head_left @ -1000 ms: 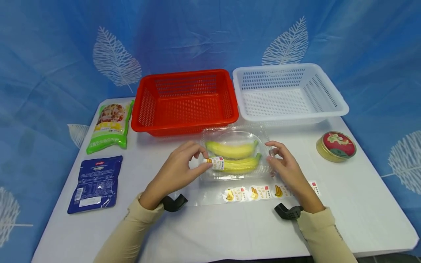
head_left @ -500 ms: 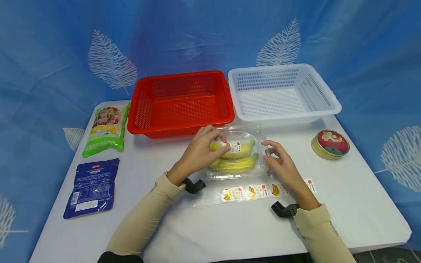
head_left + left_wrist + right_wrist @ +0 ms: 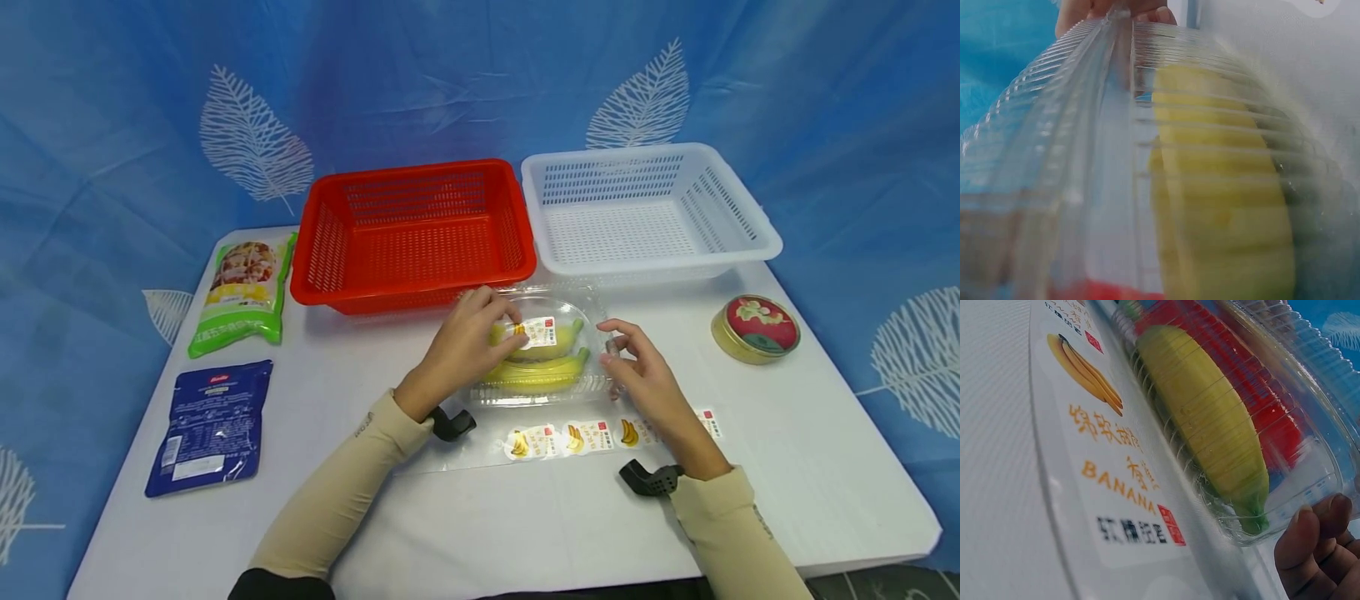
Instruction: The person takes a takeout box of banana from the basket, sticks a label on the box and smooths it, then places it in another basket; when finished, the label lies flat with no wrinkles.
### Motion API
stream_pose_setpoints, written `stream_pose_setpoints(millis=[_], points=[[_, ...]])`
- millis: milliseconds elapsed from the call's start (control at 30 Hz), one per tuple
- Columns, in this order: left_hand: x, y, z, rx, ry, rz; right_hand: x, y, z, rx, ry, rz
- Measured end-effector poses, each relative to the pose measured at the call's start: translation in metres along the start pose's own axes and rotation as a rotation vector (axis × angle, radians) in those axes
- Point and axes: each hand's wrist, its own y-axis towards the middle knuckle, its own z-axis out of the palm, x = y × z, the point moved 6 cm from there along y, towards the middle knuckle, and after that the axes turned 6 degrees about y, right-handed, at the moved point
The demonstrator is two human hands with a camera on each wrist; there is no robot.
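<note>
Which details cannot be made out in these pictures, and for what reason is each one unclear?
Head view: the left end of the loose label over the clear container, hidden by the left hand.
Head view: part of the label strip, covered by the right forearm.
Head view: print on the blue pouch, too small.
Left wrist view: the banana's skin, blurred behind ribbed plastic.
Right wrist view: most of the right hand, cut off by the edge.

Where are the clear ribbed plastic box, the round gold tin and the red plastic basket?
Clear ribbed plastic box (image 3: pixel 534 400): head view, front rim.
Round gold tin (image 3: pixel 757 327): head view, red top.
Red plastic basket (image 3: pixel 420 254): head view, bare floor.
</note>
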Motion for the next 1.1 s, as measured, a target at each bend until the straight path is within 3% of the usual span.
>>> stream_pose_setpoints(millis=[133,367,500,633,833,967,1100], points=[[0.000,0.000,0.001,0.001,0.013,0.005,0.000,0.001,0.001,0.005,-0.001,0.003],[-0.002,-0.001,0.002,-0.033,0.067,0.083,-0.002,0.000,0.002,0.001,-0.005,0.006],[-0.002,-0.002,0.003,-0.034,0.075,0.092,-0.003,0.000,0.002,-0.002,-0.014,0.009],[-0.002,-0.003,-0.003,-0.054,0.015,0.082,-0.004,0.001,0.001,-0.003,-0.023,0.006],[0.008,-0.013,-0.022,-0.171,-0.101,0.075,-0.003,0.001,0.000,0.006,-0.030,-0.009],[0.026,-0.030,-0.029,-0.204,-0.099,0.016,-0.001,-0.001,-0.002,0.029,-0.064,-0.016],[0.045,-0.047,-0.024,-0.145,-0.116,-0.128,0.002,-0.004,-0.004,0.045,-0.103,-0.029]])
